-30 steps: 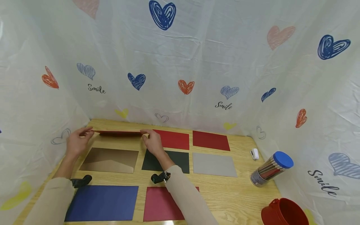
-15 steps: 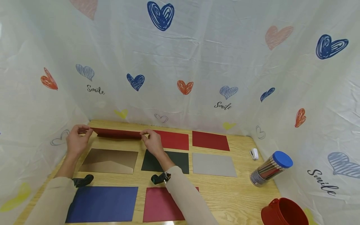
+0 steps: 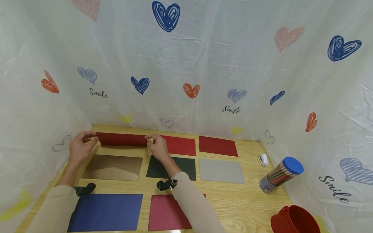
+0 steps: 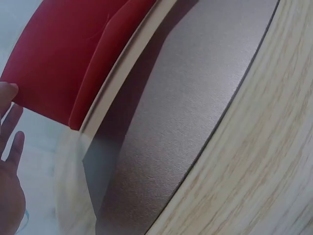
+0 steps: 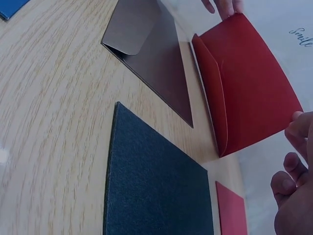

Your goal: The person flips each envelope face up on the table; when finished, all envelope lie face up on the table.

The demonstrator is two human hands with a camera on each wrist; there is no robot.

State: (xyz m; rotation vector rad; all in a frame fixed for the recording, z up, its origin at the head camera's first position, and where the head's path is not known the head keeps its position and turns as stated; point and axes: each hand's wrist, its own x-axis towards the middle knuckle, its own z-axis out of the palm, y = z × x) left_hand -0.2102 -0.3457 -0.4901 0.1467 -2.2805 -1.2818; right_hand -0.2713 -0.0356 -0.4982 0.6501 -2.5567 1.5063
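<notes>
A red envelope (image 3: 122, 139) is tilted up at the back left of the table, its flap side facing me. Its far left corner is pinched by my left hand (image 3: 81, 145). On the far right corner, my right hand (image 3: 158, 147) pinches between thumb and fingers, seen closely in the right wrist view (image 5: 298, 171). The flap (image 5: 212, 95) lies along the lower edge of the envelope. Whether that edge touches the table cannot be told. A brown envelope (image 3: 112, 167) lies just nearer to me, and a dark green one (image 3: 175, 167) sits under my right forearm.
Bright red (image 3: 180, 145), dark red (image 3: 218, 146), grey (image 3: 222, 171), blue (image 3: 106, 212) and crimson (image 3: 169, 212) envelopes lie flat on the wooden table (image 3: 230, 207). At the right are a white stapler (image 3: 263, 159), a blue-lidded pencil tub (image 3: 279, 174) and a red bucket (image 3: 294, 220).
The red envelope has tilted from nearly edge-on, so more of its flap side now shows. Both hands keep their hold on its corners, and the other envelopes lie as before.
</notes>
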